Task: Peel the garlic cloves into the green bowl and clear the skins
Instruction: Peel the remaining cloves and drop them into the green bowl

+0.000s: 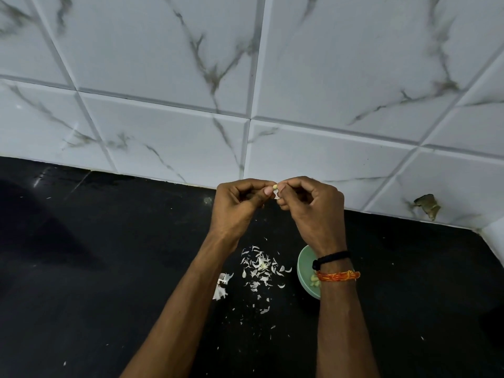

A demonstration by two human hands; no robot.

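My left hand and my right hand are raised above the black counter, fingertips meeting. Between them they pinch a small pale garlic clove, with a bit of white skin hanging just below it. The green bowl sits on the counter under my right wrist, mostly hidden by it; a few peeled cloves show inside. A scatter of white garlic skins lies on the counter left of the bowl, between my forearms. A larger papery piece lies beside my left forearm.
The black counter meets a white marble-look tiled wall at the back. A chipped spot in the tile shows at the right. A side wall corner closes the counter at far right. Tiny skin flecks dot the counter front.
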